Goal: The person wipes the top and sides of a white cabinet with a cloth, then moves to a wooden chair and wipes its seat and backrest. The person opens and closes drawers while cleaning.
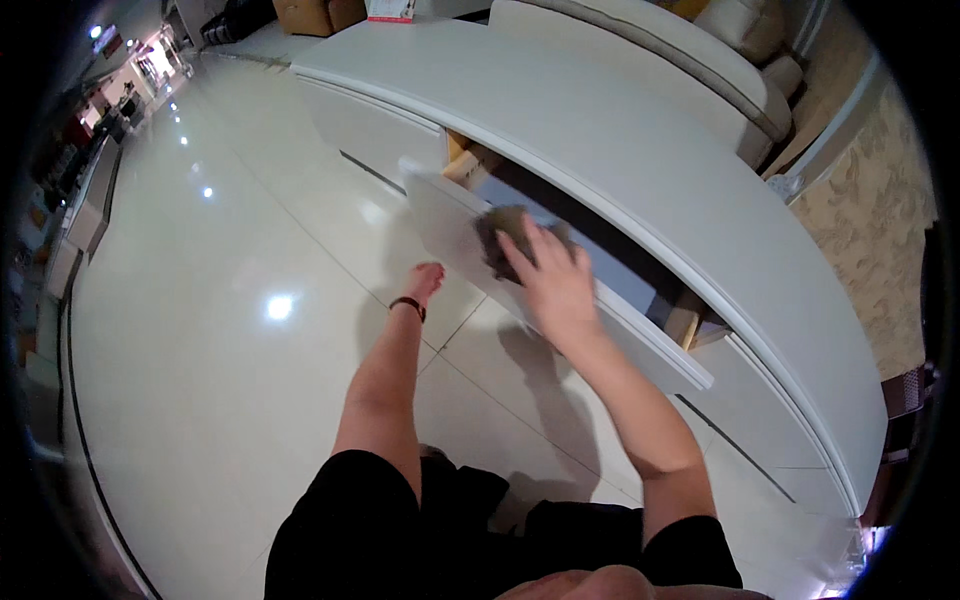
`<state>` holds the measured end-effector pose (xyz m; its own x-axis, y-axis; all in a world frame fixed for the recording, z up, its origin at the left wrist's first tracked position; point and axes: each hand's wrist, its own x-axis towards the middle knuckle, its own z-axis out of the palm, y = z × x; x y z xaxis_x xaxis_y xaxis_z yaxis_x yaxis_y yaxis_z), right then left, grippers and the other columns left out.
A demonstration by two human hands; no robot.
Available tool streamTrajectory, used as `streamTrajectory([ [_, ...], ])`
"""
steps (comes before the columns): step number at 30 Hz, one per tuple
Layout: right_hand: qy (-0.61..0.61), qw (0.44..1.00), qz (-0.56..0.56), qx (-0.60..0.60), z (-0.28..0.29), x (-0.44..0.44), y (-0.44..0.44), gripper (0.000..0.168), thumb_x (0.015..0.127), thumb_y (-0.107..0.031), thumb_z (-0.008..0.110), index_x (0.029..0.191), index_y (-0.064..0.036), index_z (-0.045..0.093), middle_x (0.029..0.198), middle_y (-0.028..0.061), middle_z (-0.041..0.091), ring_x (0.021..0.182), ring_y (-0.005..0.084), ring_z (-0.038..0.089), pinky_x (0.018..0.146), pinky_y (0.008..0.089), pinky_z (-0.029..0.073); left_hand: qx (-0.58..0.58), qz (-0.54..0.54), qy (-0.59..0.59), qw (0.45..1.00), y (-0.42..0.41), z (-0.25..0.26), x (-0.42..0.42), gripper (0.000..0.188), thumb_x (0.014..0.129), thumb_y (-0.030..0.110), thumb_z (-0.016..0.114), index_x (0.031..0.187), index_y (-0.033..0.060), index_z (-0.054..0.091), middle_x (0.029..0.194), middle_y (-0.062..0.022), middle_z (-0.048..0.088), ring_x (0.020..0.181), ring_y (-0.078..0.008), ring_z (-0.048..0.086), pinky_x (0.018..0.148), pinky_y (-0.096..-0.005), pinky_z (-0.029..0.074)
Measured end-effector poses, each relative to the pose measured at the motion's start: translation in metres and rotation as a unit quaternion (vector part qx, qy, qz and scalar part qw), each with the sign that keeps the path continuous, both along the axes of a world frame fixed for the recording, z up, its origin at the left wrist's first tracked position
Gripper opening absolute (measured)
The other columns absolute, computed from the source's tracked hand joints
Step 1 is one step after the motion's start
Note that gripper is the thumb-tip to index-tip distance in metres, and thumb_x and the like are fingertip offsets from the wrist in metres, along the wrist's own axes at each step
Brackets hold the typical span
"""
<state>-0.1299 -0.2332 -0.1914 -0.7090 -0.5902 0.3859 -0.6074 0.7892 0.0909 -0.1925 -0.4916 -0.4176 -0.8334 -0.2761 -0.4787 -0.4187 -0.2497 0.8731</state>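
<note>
A brown cloth [504, 238] is bunched under the fingers of my right hand [553, 281], on the top edge of a white drawer front [457, 229]. The drawer stands pulled part way out of a long, low white cabinet [600, 127]; its inside shows a light bottom and wooden sides. My left hand [426, 279], with a dark band at the wrist, hangs above the floor left of the drawer front. Its fingers are curled, and nothing can be seen in them.
Behind the cabinet stands a cream sofa [637, 37]. A small printed card [391, 10] lies at the cabinet's far edge. Glossy floor tiles [225, 300] spread out on the left, and a patterned wall or panel [862, 240] is at the right.
</note>
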Motion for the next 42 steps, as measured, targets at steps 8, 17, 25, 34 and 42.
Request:
streamTrajectory([
  [8,-0.05,0.995,-0.078,0.046,0.024,0.106,0.161,0.068,0.069,0.003,0.055,0.132,-0.022,0.05,0.144,0.0112,0.039,0.126,0.0256,0.046,0.096,0.0473,0.035,-0.2,0.264,0.317,0.889,-0.02,0.102,0.002,0.017,0.086,0.002,0.045,0.098,0.0015,0.056,0.096,-0.0063,0.06,0.088,-0.0144,0.055,0.078,-0.0266,0.044],
  [17,-0.062,0.996,-0.061,-0.034,0.023,0.074,0.1,0.072,0.067,0.004,0.06,0.134,-0.021,0.048,0.142,0.0115,0.04,0.123,0.0246,0.047,0.099,0.0469,0.033,-0.362,0.112,0.555,0.741,0.098,0.194,0.051,0.024,0.083,-0.004,0.052,0.106,0.0022,0.053,0.106,-0.0123,0.055,0.098,-0.0262,0.053,0.085,-0.0344,0.043],
  [25,-0.56,0.428,0.194,-0.682,0.073,0.032,0.032,0.058,0.086,-0.013,0.046,0.143,-0.01,0.036,0.143,0.0069,0.037,0.13,0.0219,0.037,0.109,0.0348,0.026,-0.212,-0.041,0.634,0.742,0.166,0.228,0.086,0.071,0.074,0.007,0.068,0.136,-0.0002,0.034,0.146,-0.0227,0.026,0.135,-0.0368,0.026,0.11,-0.0457,0.023],
  [34,-0.269,0.898,0.017,-0.348,0.035,0.044,0.108,0.031,0.088,-0.012,0.057,0.117,-0.003,0.059,0.13,0.0148,0.052,0.112,0.0294,0.055,0.092,0.0358,0.047,-0.539,-0.089,0.516,0.659,0.122,0.211,0.055,0.056,0.068,0.004,0.065,0.123,0.0108,0.056,0.139,-0.0175,0.04,0.123,-0.0366,0.041,0.103,-0.046,0.032],
  [42,-0.198,0.938,0.008,-0.286,0.024,0.041,0.112,0.029,0.085,-0.008,0.057,0.113,-0.002,0.061,0.124,0.0135,0.056,0.106,0.0305,0.058,0.086,0.0348,0.051,-0.512,0.107,0.469,0.712,0.048,0.181,-0.004,0.06,0.073,-0.004,0.058,0.13,0.0094,0.044,0.135,-0.0163,0.041,0.126,-0.0367,0.035,0.107,-0.0444,0.029],
])
